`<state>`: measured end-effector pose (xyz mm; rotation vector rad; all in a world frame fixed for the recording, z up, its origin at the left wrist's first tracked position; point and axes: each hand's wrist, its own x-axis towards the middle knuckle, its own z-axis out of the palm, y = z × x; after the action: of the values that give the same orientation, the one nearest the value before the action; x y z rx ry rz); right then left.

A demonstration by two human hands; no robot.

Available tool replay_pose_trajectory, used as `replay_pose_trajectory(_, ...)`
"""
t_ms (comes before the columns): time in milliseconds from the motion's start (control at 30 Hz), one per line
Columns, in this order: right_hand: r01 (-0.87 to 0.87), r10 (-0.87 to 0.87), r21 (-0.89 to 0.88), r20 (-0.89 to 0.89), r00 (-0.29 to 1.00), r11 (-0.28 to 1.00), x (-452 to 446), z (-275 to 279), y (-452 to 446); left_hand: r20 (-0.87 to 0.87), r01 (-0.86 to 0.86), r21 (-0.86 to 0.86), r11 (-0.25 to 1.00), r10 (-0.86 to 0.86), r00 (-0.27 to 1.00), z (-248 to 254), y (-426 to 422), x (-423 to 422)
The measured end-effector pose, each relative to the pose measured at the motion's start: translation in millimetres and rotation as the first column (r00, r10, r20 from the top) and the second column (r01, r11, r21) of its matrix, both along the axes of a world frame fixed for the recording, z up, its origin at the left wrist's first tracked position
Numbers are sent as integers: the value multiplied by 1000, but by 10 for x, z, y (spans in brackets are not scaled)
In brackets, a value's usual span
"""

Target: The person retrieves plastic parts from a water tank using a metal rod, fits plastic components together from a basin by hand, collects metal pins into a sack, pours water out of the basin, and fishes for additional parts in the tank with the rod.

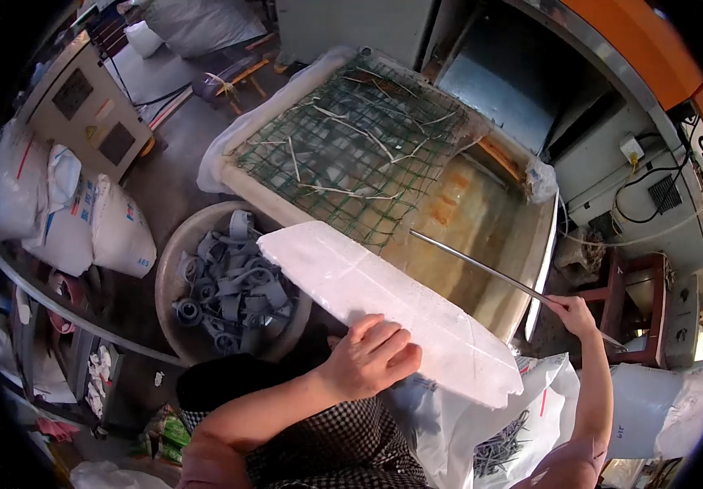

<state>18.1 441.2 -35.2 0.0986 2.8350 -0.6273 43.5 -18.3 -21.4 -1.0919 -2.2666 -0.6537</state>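
My left hand [373, 356] rests on the lower edge of a long white foam board [392, 301], its fingers curled; whether it grips the edge I cannot tell. The board lies slanted along the near side of a water tub [225, 167]. In my right hand [571, 315] is a thin metal rod [482, 266], fingers wrapped round it. The rod's far end reaches over the murky water in the tub's right part. A green net [351, 143] with pale strips on it covers the left part.
Left of the board stands a round bin [174, 314] of grey plastic parts [233, 285]. White sacks [115, 228] and a grey cabinet [90, 110] are farther left. A white bag [547, 383] with dark scraps lies below the board. A machine [653, 163] stands at right.
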Motion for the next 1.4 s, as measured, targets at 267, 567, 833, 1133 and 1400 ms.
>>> replay_pose_trajectory(267,107,-109,52,44,993,993,124,-30,62,22,-32,22,999,31,999,248,288,-150)
replay_pose_trajectory(567,197,-175,173,-138,975,965,530,571,125,23,-338,-111,935,342,939,270,312,-423)
replay_pose_trajectory(833,299,-298,-32,-220,929,954,961,838,624,187,-445,-162,881,470,863,253,-184,-80)
replay_pose_trajectory(1133,44,-46,-103,-21,999,994,-206,-299,281,121,-787,-396,473,877,466,31,-1826,681)
replay_pose_trajectory(1400,-42,111,105,-857,504,994,-934,1354,-1593,409,-505,-796,335,911,-41,-242,-3019,903)
